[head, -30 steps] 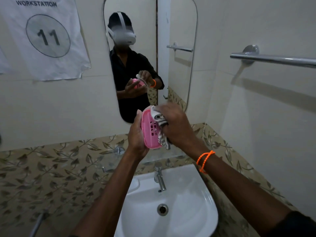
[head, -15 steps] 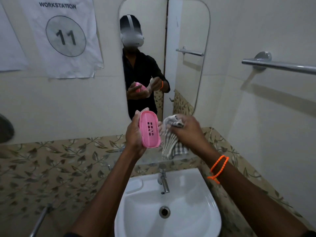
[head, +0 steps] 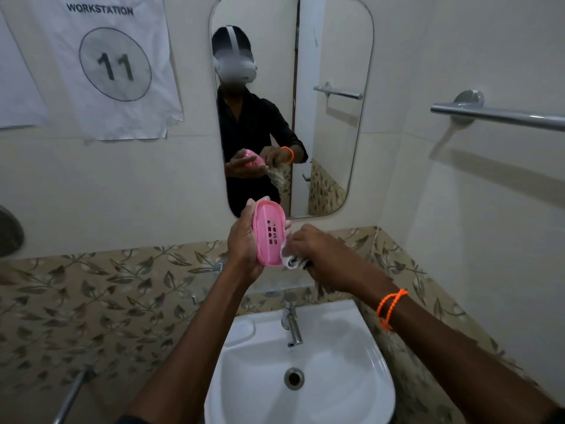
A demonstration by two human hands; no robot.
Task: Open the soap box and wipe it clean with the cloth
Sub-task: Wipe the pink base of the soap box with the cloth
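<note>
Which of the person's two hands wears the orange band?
The right hand, which grips the bunched white cloth; the beaded orange band circles its wrist. The left hand, holding the pink plastic soap box, has a bare wrist.

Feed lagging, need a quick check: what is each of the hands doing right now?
Left hand: grips the pink soap box upright over the sink.
Right hand: holds the bunched cloth against the box's lower edge.
</note>
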